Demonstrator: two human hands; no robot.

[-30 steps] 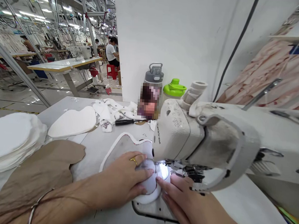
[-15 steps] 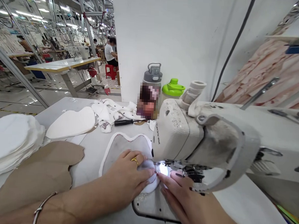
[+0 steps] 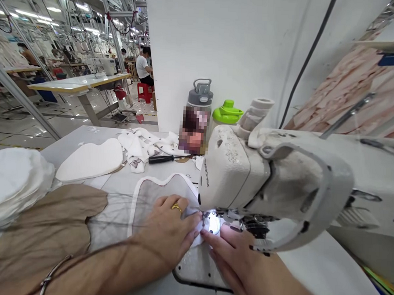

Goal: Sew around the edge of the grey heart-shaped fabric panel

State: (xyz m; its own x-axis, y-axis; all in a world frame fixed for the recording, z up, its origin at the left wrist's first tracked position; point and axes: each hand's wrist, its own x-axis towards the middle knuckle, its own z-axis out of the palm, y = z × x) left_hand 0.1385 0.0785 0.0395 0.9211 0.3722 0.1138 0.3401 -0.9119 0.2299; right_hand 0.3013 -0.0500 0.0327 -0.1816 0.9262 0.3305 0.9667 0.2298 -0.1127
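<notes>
My left hand [image 3: 168, 223], with a gold ring on one finger and a thin bangle at the wrist, presses flat on a sheer mesh fabric piece [image 3: 157, 198] with white bound edges. My right hand [image 3: 230, 259] pinches the piece's edge close to the presser foot [image 3: 206, 218] of a white industrial sewing machine head [image 3: 235, 176]. The machine's lamp lights the metal needle plate [image 3: 213, 223]. Under my left forearm lies a tan pattern sheet [image 3: 40, 231]. The fabric's part under the needle is mostly hidden by my fingers.
A stack of white padded pieces [image 3: 6, 181] and a single pad [image 3: 90, 159] lie on the grey table [image 3: 75, 136]. Behind them are white fabric scraps [image 3: 139, 146], a black-handled screwdriver [image 3: 166, 159] and bottles [image 3: 199, 95]. A seated co-worker [image 3: 143, 67] is far back.
The fabric piece has turned around the needle under my hands. The white padded part seen below my fingers earlier has slid almost out of sight.
</notes>
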